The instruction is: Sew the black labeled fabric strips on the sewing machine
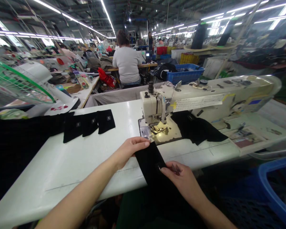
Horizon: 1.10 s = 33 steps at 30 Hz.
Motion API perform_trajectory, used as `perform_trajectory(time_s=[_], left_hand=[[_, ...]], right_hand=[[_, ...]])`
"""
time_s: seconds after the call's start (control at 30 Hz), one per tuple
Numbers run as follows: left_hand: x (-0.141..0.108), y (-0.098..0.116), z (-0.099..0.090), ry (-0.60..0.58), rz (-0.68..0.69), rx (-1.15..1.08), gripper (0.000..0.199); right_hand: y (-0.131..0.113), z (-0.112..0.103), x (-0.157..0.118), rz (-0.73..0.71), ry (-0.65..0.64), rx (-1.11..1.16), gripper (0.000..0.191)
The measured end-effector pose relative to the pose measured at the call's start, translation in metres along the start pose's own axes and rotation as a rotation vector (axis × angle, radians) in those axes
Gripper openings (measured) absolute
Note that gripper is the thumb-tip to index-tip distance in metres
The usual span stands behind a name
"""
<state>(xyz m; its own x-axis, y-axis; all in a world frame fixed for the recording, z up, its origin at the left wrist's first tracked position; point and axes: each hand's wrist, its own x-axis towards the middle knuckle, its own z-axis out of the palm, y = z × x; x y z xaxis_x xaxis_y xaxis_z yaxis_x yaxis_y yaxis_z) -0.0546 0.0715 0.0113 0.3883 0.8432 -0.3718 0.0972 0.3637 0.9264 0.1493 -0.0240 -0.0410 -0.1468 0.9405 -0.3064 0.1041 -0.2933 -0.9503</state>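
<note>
A strip of black fabric [149, 163] hangs over the front edge of the sewing table, its far end just in front of the sewing machine's needle area [158, 127]. My left hand [131, 148] pinches its upper left corner between thumb and fingers. On the strip's right edge, beside a small label [159, 168], my right hand [181, 176] is closed with thumb and finger together. Something small and dark, perhaps a metal tool, shows among its fingers; I cannot make out its kind. The fabric's lower part merges with dark clothing below.
Several black pieces with small labels [106, 121] lie overlapped at the table's left. More black fabric [197, 127] rests under the machine arm [205, 92]. A green-rimmed fan [21, 79] stands left, a blue basket [264, 178] lower right. A person in white [127, 63] sits ahead.
</note>
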Motion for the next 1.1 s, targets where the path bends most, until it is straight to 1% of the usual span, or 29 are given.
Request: perform_trajectory(time_s=[0.07, 0.13, 0.17, 0.23, 0.3, 0.37, 0.4, 0.47, 0.53, 0.6, 0.63, 0.73, 0.77, 0.8, 0.87, 0.93, 1.0, 1.1], left_hand=[[0.01, 0.006, -0.007, -0.065, 0.03, 0.2, 0.053], [0.021, 0.011, -0.012, -0.084, 0.095, 0.318, 0.045], [0.026, 0.013, -0.014, -0.078, 0.125, 0.349, 0.043], [0.035, 0.015, -0.019, -0.026, 0.173, 0.373, 0.042], [0.042, 0.015, -0.026, 0.021, 0.185, 0.366, 0.042], [0.05, 0.011, -0.033, 0.027, 0.18, 0.362, 0.043], [0.054, 0.007, -0.035, 0.028, 0.189, 0.391, 0.041], [0.064, -0.001, -0.035, 0.064, 0.246, 0.506, 0.029], [0.073, -0.008, -0.031, 0.123, 0.327, 0.629, 0.015], [0.079, -0.014, -0.024, 0.156, 0.438, 0.72, 0.006], [0.081, -0.016, -0.021, 0.172, 0.509, 0.771, 0.007], [0.079, -0.019, -0.014, 0.27, 0.724, 1.014, 0.019], [0.078, -0.02, -0.013, 0.279, 0.77, 1.082, 0.02], [0.076, -0.02, -0.012, 0.26, 0.794, 1.121, 0.017], [0.072, -0.021, -0.013, 0.169, 0.824, 1.149, 0.01], [0.07, -0.021, -0.015, 0.094, 0.85, 1.173, 0.01], [0.071, -0.02, -0.019, 0.072, 0.875, 1.217, 0.008], [0.076, -0.018, -0.024, 0.057, 0.894, 1.241, 0.009]], right_hand=[[-0.001, 0.001, 0.0, 0.029, -0.009, -0.027, 0.06], [-0.002, 0.0, 0.001, 0.033, -0.03, -0.037, 0.06], [-0.001, -0.001, 0.0, 0.032, -0.038, -0.038, 0.061], [0.003, -0.005, -0.003, 0.04, -0.03, -0.047, 0.065], [0.009, -0.008, -0.007, 0.035, 0.006, -0.103, 0.066], [0.017, -0.008, -0.011, -0.005, 0.043, -0.17, 0.062], [0.021, -0.007, -0.013, -0.04, 0.058, -0.189, 0.06], [0.029, -0.003, -0.015, -0.12, 0.101, -0.186, 0.056], [0.035, 0.002, -0.015, -0.204, 0.134, -0.151, 0.051], [0.04, 0.006, -0.014, -0.301, 0.133, -0.154, 0.038], [0.041, 0.006, -0.014, -0.354, 0.126, -0.175, 0.031], [0.038, 0.001, -0.013, -0.505, 0.091, -0.273, 0.015], [0.037, -0.001, -0.013, -0.561, 0.073, -0.299, 0.014], [0.035, -0.004, -0.013, -0.628, 0.053, -0.319, 0.018], [0.034, -0.009, -0.011, -0.782, 0.033, -0.361, 0.03], [0.034, -0.013, -0.008, -0.901, 0.054, -0.421, 0.039], [0.034, -0.016, -0.004, -0.945, 0.088, -0.506, 0.044], [0.032, -0.018, 0.001, -0.956, 0.128, -0.603, 0.038]])
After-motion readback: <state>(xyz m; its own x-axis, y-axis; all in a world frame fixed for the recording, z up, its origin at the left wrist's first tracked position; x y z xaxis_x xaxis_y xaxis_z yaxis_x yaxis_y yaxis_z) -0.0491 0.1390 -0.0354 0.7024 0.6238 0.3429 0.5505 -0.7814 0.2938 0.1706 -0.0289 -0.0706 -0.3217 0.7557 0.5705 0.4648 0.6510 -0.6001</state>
